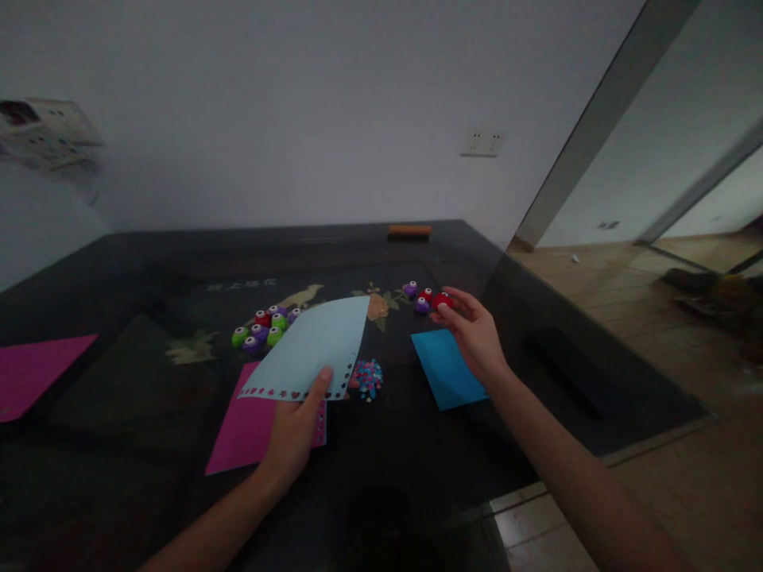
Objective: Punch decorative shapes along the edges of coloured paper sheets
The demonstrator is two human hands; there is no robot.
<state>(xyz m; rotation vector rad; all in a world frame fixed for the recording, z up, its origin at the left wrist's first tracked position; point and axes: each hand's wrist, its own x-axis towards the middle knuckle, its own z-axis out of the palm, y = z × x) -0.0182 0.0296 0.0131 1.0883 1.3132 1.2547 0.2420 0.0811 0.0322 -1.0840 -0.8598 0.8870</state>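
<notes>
My left hand (298, 425) grips a pale blue sheet of paper (315, 342) by its lower edge, thumb on top. Small shapes such as hearts and stars are punched along two of its edges. My right hand (470, 326) pinches a red craft punch (442, 301) with an eye-like spot, at the right of the table. Beside it sit another red punch (425, 295) and two purple ones (422, 305). Under the pale sheet lies a magenta sheet (244, 433), partly hidden, with punched holes along its right edge. A pile of colourful paper bits (368, 376) rests right of the pale sheet.
Several green, purple and red punches (261, 331) cluster left of the pale sheet. A bright blue sheet (450, 373) lies below my right hand, another magenta sheet (41, 369) at far left. An orange-brown bar (409, 231) is at the dark table's back edge, a black slab (563, 369) at right.
</notes>
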